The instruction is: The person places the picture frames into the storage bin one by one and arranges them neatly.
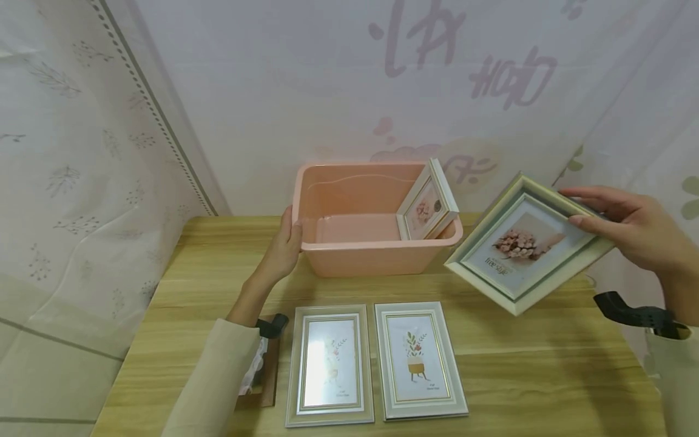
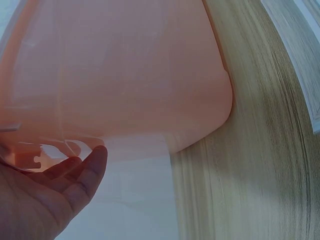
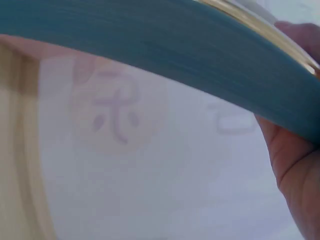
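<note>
My left hand (image 1: 284, 246) grips the left end of a pink plastic storage bin (image 1: 363, 261), its fingers curled under the rim by the handle opening in the left wrist view. In the air to the right of the bin, a picture frame (image 1: 480, 276) with a pink flower print hangs tilted in my right hand (image 1: 636, 227). The thumb lies over its front border and the fingers go behind it. A white picture frame (image 1: 419, 209) with a similar print leans inside the bin's right end, its top above the rim.
Two picture frames, a cream one (image 1: 292, 388) and a white one (image 1: 384, 382), lie face up on the wooden table (image 1: 546, 382) before the bin. A brown frame (image 1: 269, 379) lies partly under my left forearm. Behind the table hangs a printed white cloth (image 1: 262, 103).
</note>
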The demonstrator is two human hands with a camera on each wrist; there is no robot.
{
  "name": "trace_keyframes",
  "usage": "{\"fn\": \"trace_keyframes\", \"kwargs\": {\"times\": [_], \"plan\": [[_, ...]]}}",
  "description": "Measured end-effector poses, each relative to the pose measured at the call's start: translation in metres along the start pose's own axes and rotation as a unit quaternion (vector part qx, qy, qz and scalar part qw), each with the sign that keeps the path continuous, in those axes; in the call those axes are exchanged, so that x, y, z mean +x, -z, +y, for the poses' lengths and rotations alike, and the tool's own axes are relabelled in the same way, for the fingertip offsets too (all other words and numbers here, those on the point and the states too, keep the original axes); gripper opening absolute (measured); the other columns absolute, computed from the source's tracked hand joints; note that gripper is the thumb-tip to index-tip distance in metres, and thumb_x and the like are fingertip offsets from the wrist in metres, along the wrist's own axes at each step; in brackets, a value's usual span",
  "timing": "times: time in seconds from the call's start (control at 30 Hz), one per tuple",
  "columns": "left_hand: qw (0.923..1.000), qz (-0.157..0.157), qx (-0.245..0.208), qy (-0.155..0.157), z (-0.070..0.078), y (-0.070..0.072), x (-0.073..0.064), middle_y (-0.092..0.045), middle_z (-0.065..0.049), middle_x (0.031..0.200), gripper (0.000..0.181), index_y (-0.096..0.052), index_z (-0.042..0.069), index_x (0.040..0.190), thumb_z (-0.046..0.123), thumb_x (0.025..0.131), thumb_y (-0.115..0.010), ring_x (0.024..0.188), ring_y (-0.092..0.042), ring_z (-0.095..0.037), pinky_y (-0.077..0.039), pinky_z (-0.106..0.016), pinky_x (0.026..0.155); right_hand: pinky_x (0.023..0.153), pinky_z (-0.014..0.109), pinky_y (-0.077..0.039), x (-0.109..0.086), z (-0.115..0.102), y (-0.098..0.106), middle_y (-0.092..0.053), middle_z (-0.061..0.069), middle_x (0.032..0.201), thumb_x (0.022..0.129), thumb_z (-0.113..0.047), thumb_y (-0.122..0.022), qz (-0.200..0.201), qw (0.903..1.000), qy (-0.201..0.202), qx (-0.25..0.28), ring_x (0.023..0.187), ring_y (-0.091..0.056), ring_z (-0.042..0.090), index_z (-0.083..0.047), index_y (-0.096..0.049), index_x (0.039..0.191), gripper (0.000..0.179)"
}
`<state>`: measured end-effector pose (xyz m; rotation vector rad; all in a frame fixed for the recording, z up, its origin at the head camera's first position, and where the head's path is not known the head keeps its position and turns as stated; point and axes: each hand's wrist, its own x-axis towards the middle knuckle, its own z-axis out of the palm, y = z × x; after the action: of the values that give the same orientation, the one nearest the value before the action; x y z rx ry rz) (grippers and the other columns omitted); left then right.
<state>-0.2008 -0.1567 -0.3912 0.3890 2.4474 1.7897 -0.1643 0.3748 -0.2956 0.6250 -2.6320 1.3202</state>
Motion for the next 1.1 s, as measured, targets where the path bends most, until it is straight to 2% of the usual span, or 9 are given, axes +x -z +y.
{"fn": "trace_keyframes", "kwargs": {"times": [0.1, 0.17, 0.23, 0.5, 0.63, 0.77, 0.87, 0.97, 1.1], "plan": [[1.0, -0.001, 0.003, 0.002, 0.003, 0.0, -0.002, -0.044, -0.032, 0.132, 0.05, -0.008, 0.001, 0.155, 0.013, 0.108, -0.02, 0.111, -0.055, -0.039, -0.054, -0.05, 0.088, 0.055, 0.021, -0.056, 0.009, -0.008, 0.002, -0.07, -0.002, 0.106, 0.09, 0.023, -0.05, -0.014, 0.9923, 0.043, 0.115, 0.072, -0.069, 0.009, 0.009, -0.051, 0.138, 0.05], [1.0, 0.0, -0.001, 0.005, 0.003, 0.002, -0.004, -0.043, -0.032, 0.133, 0.05, -0.008, 0.002, 0.155, 0.014, 0.108, -0.02, 0.112, -0.054, -0.04, -0.053, -0.052, 0.09, 0.057, 0.023, -0.057, 0.015, -0.013, 0.002, -0.071, 0.005, 0.107, 0.091, 0.025, -0.046, -0.031, 0.978, 0.066, 0.195, 0.075, -0.072, 0.013, 0.013, -0.048, 0.138, 0.049], [1.0, 0.002, -0.002, 0.009, 0.001, 0.003, -0.004, -0.042, -0.032, 0.135, 0.05, -0.008, 0.003, 0.155, 0.015, 0.109, -0.02, 0.114, -0.053, -0.041, -0.052, -0.054, 0.092, 0.058, 0.024, -0.058, 0.02, -0.018, 0.001, -0.071, 0.009, 0.109, 0.091, 0.026, -0.043, -0.045, 0.9652, 0.078, 0.246, 0.077, -0.073, 0.017, 0.014, -0.045, 0.14, 0.05], [0.9999, 0.001, 0.007, 0.009, 0.0, 0.002, -0.003, -0.045, -0.032, 0.133, 0.05, -0.008, 0.002, 0.156, 0.013, 0.109, -0.021, 0.114, -0.055, -0.041, -0.053, -0.052, 0.091, 0.056, 0.03, -0.058, 0.035, -0.036, 0.0, -0.066, 0.012, 0.123, 0.095, 0.022, -0.041, -0.005, 0.9507, 0.059, 0.304, 0.083, -0.074, 0.02, 0.014, -0.04, 0.142, 0.048], [0.9999, 0.006, 0.008, 0.007, -0.017, 0.0, 0.006, -0.047, -0.03, 0.132, 0.05, -0.007, 0.005, 0.157, 0.016, 0.109, -0.02, 0.112, -0.056, -0.04, -0.054, -0.05, 0.089, 0.06, 0.031, -0.058, 0.045, -0.043, 0.001, -0.057, 0.013, 0.134, 0.098, 0.015, -0.043, 0.023, 0.9507, 0.042, 0.306, 0.093, -0.072, 0.019, 0.007, -0.039, 0.147, 0.05], [0.9999, 0.011, 0.004, -0.002, -0.032, 0.0, 0.011, -0.047, -0.029, 0.131, 0.05, -0.007, 0.009, 0.157, 0.018, 0.109, -0.02, 0.11, -0.056, -0.04, -0.054, -0.054, 0.087, 0.07, 0.03, -0.059, 0.055, -0.049, -0.004, -0.036, 0.018, 0.149, 0.101, 0.008, -0.043, 0.026, 0.9495, 0.017, 0.312, 0.109, -0.063, 0.019, -0.004, -0.035, 0.152, 0.053], [0.9999, 0.013, 0.005, -0.008, -0.034, 0.001, 0.009, -0.046, -0.027, 0.131, 0.051, -0.007, 0.011, 0.158, 0.021, 0.109, -0.021, 0.11, -0.056, -0.038, -0.054, -0.054, 0.087, 0.073, 0.031, -0.058, 0.063, -0.054, -0.011, -0.03, 0.019, 0.152, 0.101, 0.008, -0.042, 0.036, 0.9373, 0.004, 0.347, 0.113, -0.06, 0.021, -0.008, -0.035, 0.153, 0.055], [0.9998, 0.016, 0.006, -0.008, -0.035, 0.003, 0.008, -0.045, -0.026, 0.132, 0.051, -0.008, 0.01, 0.157, 0.021, 0.109, -0.021, 0.113, -0.055, -0.038, -0.054, -0.053, 0.089, 0.074, 0.034, -0.058, 0.073, -0.059, -0.018, -0.034, 0.02, 0.149, 0.1, 0.008, -0.044, 0.061, 0.9213, -0.013, 0.384, 0.112, -0.062, 0.024, -0.008, -0.038, 0.151, 0.053], [0.9999, 0.013, 0.007, -0.008, -0.032, 0.005, 0.008, -0.044, -0.028, 0.133, 0.05, -0.009, 0.008, 0.156, 0.02, 0.109, -0.02, 0.114, -0.054, -0.04, -0.054, -0.053, 0.089, 0.075, 0.037, -0.059, 0.085, -0.066, -0.028, -0.036, 0.021, 0.148, 0.099, 0.008, -0.048, 0.102, 0.8944, -0.047, 0.433, 0.116, -0.059, 0.029, -0.01, -0.046, 0.146, 0.05]]}}
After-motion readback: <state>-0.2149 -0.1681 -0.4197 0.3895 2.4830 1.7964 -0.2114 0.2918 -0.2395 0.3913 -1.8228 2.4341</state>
